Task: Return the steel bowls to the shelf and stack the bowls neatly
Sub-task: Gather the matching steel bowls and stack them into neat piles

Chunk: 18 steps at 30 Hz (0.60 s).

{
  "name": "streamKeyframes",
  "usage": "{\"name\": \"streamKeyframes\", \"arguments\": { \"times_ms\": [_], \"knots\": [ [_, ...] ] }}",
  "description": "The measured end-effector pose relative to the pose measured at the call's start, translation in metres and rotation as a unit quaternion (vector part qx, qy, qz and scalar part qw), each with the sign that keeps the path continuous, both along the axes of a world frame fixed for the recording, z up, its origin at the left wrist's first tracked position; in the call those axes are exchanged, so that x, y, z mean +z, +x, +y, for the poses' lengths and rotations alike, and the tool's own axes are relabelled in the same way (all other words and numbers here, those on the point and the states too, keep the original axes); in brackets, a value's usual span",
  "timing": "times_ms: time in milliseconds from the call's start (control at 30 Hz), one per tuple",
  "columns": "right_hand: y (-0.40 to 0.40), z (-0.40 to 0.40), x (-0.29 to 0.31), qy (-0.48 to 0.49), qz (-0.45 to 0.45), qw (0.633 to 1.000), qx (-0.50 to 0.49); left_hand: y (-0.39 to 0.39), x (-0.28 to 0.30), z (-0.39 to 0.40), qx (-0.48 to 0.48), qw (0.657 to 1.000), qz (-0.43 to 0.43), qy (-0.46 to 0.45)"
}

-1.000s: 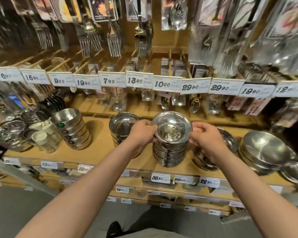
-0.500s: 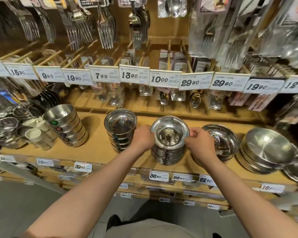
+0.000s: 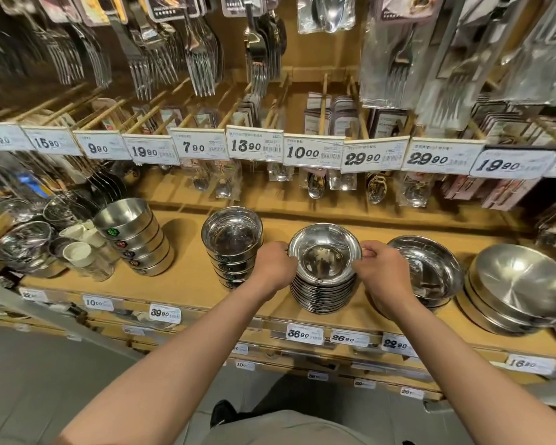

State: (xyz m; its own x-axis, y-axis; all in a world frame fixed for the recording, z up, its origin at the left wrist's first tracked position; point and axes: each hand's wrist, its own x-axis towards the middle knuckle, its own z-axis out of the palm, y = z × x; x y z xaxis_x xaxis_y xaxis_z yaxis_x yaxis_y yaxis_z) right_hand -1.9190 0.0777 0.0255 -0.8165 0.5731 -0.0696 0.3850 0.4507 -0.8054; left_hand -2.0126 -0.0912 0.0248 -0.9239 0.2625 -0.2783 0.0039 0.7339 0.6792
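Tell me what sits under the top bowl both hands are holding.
A stack of matching steel bowls on the wooden shelf; only their rims show, insides covered by the top bowl.

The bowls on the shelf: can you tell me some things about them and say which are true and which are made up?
1. Both hands hold the top bowl of the middle stack. True: left hand, right hand.
2. That stack stands on the floor. False: it stands on the wooden shelf.
3. Forks hang above the shelf. True.
4. The tall stack beside the left hand is lying tipped over. False: it stands upright.
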Motion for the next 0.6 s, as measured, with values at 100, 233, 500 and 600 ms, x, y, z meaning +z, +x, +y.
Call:
{"name": "streamKeyframes", "arguments": {
  "times_ms": [100,233,500,600],
  "knots": [
    [0.002,0.000,0.002,-0.015,-0.002,1.000,0.000,0.002,0.002,0.000,-0.001,1.000,-0.002,0.000],
    [0.005,-0.002,0.003,-0.002,-0.021,1.000,-0.013,0.010,0.008,-0.005,-0.006,1.000,-0.004,0.025],
    [0.039,-0.079,0.023,-0.010,0.105,0.994,0.040,0.039,0.018,-0.100,0.038,0.992,-0.038,0.113],
    [0.034,-0.121,0.018,-0.118,0.055,0.986,0.107,0.033,0.008,-0.150,0.080,0.987,-0.081,0.110]
  ]
}}
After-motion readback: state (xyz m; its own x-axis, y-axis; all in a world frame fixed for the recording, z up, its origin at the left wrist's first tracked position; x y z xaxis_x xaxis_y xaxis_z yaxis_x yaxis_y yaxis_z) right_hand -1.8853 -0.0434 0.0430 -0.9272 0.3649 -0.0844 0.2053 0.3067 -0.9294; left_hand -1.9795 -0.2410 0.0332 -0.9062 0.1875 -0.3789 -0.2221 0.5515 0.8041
